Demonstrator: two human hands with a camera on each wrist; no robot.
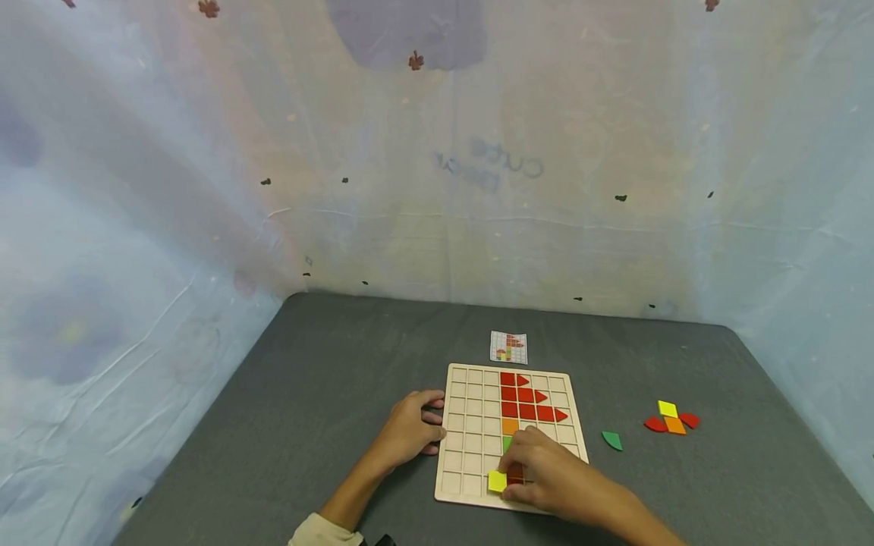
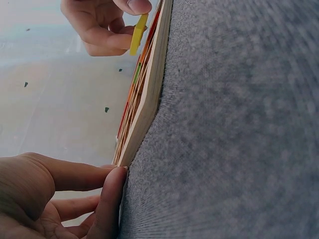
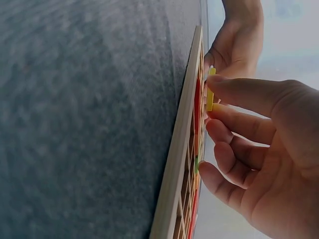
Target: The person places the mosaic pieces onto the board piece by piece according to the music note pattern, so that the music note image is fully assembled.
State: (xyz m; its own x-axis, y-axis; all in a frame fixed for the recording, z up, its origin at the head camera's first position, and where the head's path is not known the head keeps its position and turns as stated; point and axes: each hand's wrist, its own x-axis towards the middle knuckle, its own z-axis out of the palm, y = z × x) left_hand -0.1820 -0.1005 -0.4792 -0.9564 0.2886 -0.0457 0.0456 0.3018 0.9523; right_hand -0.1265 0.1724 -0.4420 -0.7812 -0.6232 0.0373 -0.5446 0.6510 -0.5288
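Note:
A wooden grid board (image 1: 452, 440) lies on the table. My right hand (image 1: 549, 470) pinches a yellow square tile (image 1: 497, 481) between thumb and fingertips, just over the board's lower cells. In the right wrist view, that tile (image 3: 211, 92) stands edge-on above the grid. My left hand (image 1: 410, 428) holds the board's left edge, its thumb and index finger pinching the rim in the left wrist view. Rows of red tiles (image 1: 509, 409) ending in points fill cells at the upper right. Below them sit an orange tile (image 1: 510, 427) and a green tile (image 1: 507, 443), partly covered by my right hand.
A small printed pattern card (image 1: 508, 347) lies beyond the board. To the right are a green quarter-round piece (image 1: 612, 440) and a loose group with a yellow square (image 1: 667, 409), an orange square (image 1: 674, 426) and red pieces (image 1: 655, 425). A patterned curtain (image 1: 437, 250) surrounds the grey table (image 1: 341, 341).

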